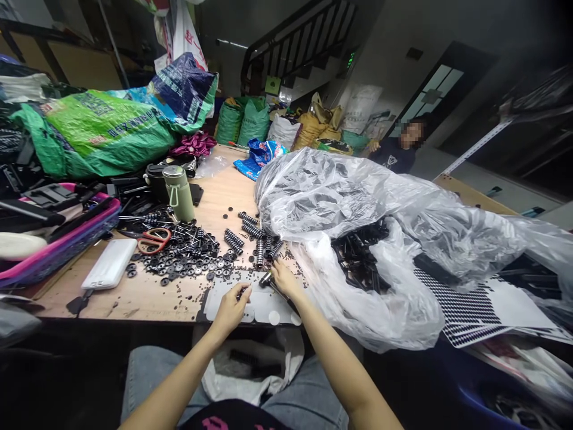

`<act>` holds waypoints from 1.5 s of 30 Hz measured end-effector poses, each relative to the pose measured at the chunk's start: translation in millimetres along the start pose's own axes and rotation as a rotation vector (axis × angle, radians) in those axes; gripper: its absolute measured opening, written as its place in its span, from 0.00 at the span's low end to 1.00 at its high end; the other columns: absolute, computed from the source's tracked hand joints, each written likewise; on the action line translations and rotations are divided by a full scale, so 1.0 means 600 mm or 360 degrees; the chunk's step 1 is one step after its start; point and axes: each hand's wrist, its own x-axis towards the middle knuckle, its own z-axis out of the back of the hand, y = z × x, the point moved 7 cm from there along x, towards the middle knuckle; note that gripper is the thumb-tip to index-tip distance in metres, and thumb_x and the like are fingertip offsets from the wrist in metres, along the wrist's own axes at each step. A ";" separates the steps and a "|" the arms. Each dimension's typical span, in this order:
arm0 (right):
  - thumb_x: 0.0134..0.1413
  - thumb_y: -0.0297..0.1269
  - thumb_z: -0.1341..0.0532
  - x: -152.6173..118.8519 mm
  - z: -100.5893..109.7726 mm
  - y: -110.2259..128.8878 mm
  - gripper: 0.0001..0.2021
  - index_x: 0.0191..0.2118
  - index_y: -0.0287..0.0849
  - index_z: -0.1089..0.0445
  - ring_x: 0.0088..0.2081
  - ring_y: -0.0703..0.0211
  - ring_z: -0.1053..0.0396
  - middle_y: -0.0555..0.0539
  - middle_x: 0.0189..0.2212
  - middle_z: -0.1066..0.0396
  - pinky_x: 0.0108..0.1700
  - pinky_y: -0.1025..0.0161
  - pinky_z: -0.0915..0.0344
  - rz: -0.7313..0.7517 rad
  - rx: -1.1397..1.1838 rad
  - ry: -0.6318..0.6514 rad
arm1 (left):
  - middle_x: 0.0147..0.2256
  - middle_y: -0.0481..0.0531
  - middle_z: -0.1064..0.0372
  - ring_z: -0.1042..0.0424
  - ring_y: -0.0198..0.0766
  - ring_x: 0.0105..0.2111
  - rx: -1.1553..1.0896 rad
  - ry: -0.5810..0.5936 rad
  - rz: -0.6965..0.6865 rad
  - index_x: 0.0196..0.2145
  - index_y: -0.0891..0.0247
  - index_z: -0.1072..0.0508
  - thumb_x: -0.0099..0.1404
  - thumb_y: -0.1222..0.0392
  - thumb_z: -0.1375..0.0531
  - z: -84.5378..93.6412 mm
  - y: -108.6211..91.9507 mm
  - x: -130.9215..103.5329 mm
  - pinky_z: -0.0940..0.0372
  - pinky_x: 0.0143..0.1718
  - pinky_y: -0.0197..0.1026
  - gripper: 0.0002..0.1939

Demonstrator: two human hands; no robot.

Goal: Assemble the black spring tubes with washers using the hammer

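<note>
My left hand [231,309] is closed in a pinch over a pale sheet [217,304] at the table's front edge. A small dark piece shows at its fingertips, too small to name. My right hand [284,279] reaches further forward, fingers curled down by several ribbed black-and-silver stacks [260,253]; what they grip is hidden. Close to its fingers lies a black tool with a shiny head [266,278], its handle partly under my right wrist. Left of the hands spread many small black discs [197,270] and thin metal pins, with tiny dark beads scattered around.
Orange-handled scissors [154,240], a white power bank [110,264] and a green flask [179,194] stand or lie left. A large plastic bag [322,197] of black parts fills the right. A pink-rimmed basket [101,209] sits far left. A person [398,152] is behind the table.
</note>
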 end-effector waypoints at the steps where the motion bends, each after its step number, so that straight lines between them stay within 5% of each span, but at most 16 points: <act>1: 0.55 0.36 0.51 -0.001 0.003 0.003 0.17 0.49 0.36 0.38 0.56 0.55 0.50 0.41 0.54 0.45 0.57 0.58 0.56 0.0016 0.0019 -0.0011 | 0.22 0.45 0.39 0.41 0.29 0.15 -0.0037 0.0003 0.0014 0.35 0.64 0.34 0.58 0.47 0.52 0.001 0.002 0.000 0.44 0.16 0.32 0.18; 9: 0.47 0.30 0.45 -0.017 0.049 0.013 0.11 0.38 0.38 0.32 0.42 0.55 0.35 0.42 0.39 0.31 0.47 0.56 0.42 0.0058 0.0364 -0.0257 | 0.28 0.51 0.30 0.31 0.36 0.25 0.0080 -0.0142 -0.0011 0.38 0.64 0.30 0.56 0.46 0.50 0.024 -0.010 0.003 0.36 0.26 0.37 0.21; 17: 0.38 0.37 0.37 -0.060 0.020 0.095 0.11 0.32 0.40 0.31 0.29 0.60 0.31 0.48 0.27 0.28 0.32 0.64 0.34 0.0096 0.1196 -0.0084 | 0.45 0.55 0.33 0.35 0.42 0.45 0.0235 -0.0037 -0.0151 0.45 0.62 0.32 0.58 0.51 0.50 0.001 -0.032 0.014 0.41 0.47 0.45 0.21; 21: 0.32 0.35 0.34 -0.073 0.009 0.108 0.11 0.28 0.40 0.30 0.30 0.59 0.31 0.48 0.26 0.28 0.34 0.62 0.34 0.0002 0.1536 -0.0053 | 0.46 0.56 0.34 0.37 0.41 0.48 0.0287 -0.0045 -0.0208 0.46 0.63 0.33 0.59 0.51 0.51 0.003 -0.039 0.014 0.43 0.50 0.46 0.21; 26: 0.36 0.35 0.36 -0.085 0.019 0.113 0.10 0.30 0.41 0.30 0.30 0.58 0.31 0.48 0.27 0.28 0.33 0.61 0.34 0.0014 0.1450 -0.0121 | 0.46 0.56 0.34 0.36 0.42 0.47 0.0327 -0.0028 -0.0206 0.48 0.63 0.34 0.60 0.50 0.52 0.005 -0.040 0.009 0.41 0.48 0.45 0.22; 33: 0.46 0.34 0.42 -0.120 0.049 0.150 0.07 0.33 0.47 0.29 0.38 0.58 0.32 0.48 0.35 0.29 0.43 0.59 0.35 0.0483 0.0983 -0.0335 | 0.37 0.52 0.29 0.31 0.38 0.37 0.0315 -0.0011 -0.0186 0.50 0.61 0.37 0.59 0.53 0.52 0.004 -0.046 0.008 0.39 0.44 0.41 0.22; 37: 0.47 0.35 0.42 -0.133 0.055 0.157 0.06 0.33 0.46 0.29 0.36 0.57 0.31 0.48 0.34 0.29 0.41 0.60 0.34 0.0470 0.0914 -0.0342 | 0.39 0.52 0.31 0.32 0.35 0.31 0.0244 0.0014 -0.0214 0.47 0.60 0.35 0.60 0.53 0.52 0.006 -0.044 0.012 0.39 0.40 0.40 0.19; 41: 0.45 0.39 0.41 -0.179 0.133 0.092 0.08 0.33 0.44 0.29 0.36 0.57 0.31 0.47 0.33 0.28 0.41 0.60 0.34 0.0256 0.0838 -0.0439 | 0.37 0.53 0.31 0.32 0.37 0.33 0.0249 -0.0138 -0.0159 0.44 0.62 0.35 0.60 0.52 0.52 0.029 -0.025 0.017 0.38 0.38 0.40 0.18; 45: 0.41 0.43 0.41 -0.303 0.297 -0.107 0.12 0.33 0.43 0.30 0.37 0.50 0.31 0.43 0.34 0.29 0.41 0.54 0.36 -0.0390 0.0336 -0.0929 | 0.37 0.54 0.34 0.32 0.37 0.33 0.0230 -0.0408 -0.0228 0.45 0.62 0.39 0.61 0.53 0.52 0.055 -0.006 0.020 0.38 0.38 0.40 0.16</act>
